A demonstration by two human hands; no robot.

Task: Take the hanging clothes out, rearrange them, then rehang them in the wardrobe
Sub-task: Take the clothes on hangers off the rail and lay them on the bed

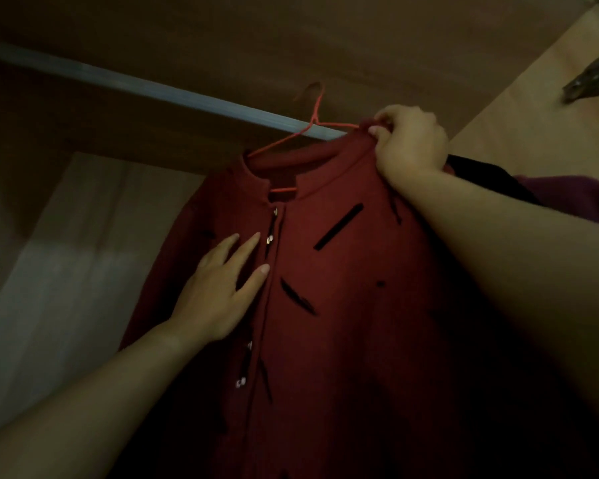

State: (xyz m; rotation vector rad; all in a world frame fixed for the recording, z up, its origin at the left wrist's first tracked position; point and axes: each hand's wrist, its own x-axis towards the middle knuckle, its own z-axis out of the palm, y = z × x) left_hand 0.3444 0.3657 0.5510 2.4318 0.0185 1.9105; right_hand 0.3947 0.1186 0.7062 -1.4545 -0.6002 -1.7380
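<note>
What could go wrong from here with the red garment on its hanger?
1. The red hanger has its hook raised above the rail, seemingly not seated; it could miss.
2. The right hand pinches only the shoulder fabric of the red garment, which might slide off the hanger.
3. The left hand lies flat, open, on the front, so it may not catch a slip.

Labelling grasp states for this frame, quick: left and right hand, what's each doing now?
Left hand: open, fingers spread flat on the front of the red garment, gripping nothing.
Right hand: closed, pinching the garment's shoulder by the red hanger.
</note>
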